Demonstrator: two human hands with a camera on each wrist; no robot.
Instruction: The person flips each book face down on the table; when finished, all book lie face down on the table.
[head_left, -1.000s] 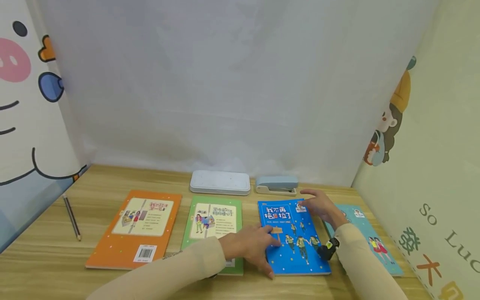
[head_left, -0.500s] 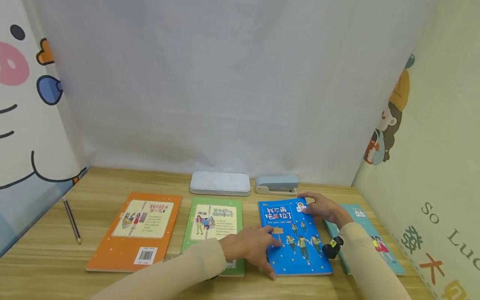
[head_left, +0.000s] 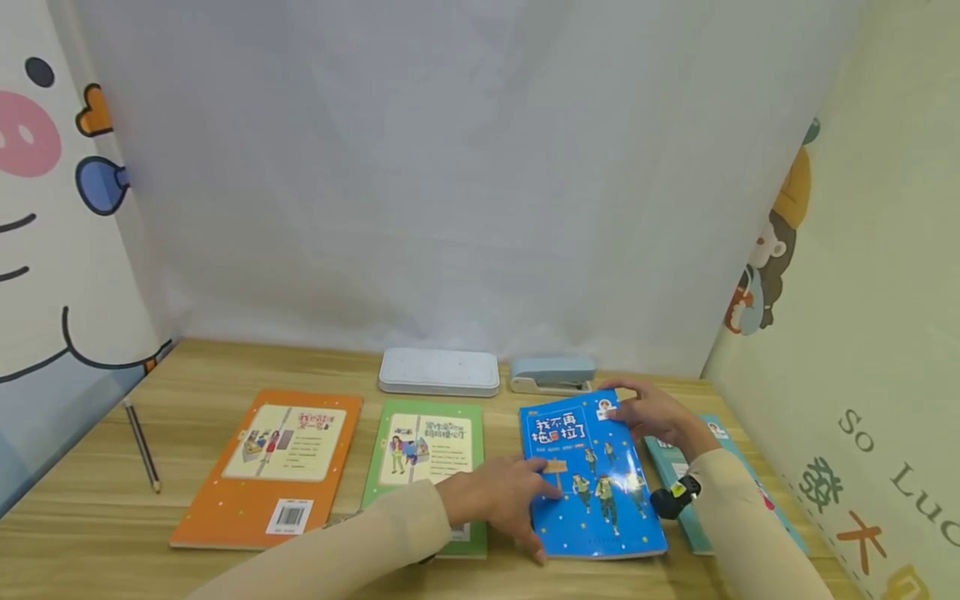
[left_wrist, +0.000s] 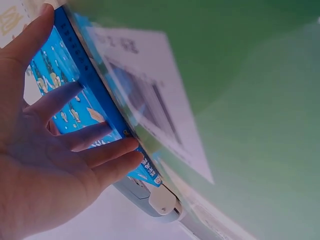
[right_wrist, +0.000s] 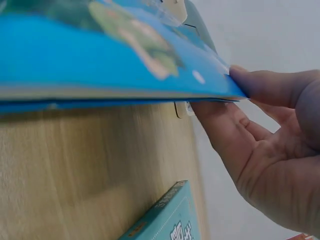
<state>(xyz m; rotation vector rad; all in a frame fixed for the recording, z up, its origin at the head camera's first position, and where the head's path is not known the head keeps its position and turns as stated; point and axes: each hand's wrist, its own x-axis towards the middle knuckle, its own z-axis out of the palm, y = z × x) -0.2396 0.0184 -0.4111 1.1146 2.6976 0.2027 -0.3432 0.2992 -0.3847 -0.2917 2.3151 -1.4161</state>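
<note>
A blue book [head_left: 585, 479] lies at the right of a wooden table [head_left: 187, 367]. My left hand [head_left: 525, 496] rests on its left edge with straight fingers; in the left wrist view the fingers [left_wrist: 85, 137] lie flat on the blue cover [left_wrist: 75, 90]. My right hand [head_left: 637, 412] pinches the book's far right corner. In the right wrist view the thumb [right_wrist: 270, 85] is on top and the fingers [right_wrist: 225, 125] are under the blue book [right_wrist: 100, 55], whose right side is raised off the table [right_wrist: 90, 170].
A teal book [head_left: 675, 467] lies right of the blue one, partly under my right forearm. To the left lie a green book [head_left: 427, 446], an orange book [head_left: 277, 462] and a pencil [head_left: 142, 446]. A white case [head_left: 438, 372] and a stapler [head_left: 553, 373] sit at the back.
My right hand has taken the blue book's far right corner between thumb and fingers, and that side has lifted off the table. The left hand has stayed on the left edge.
</note>
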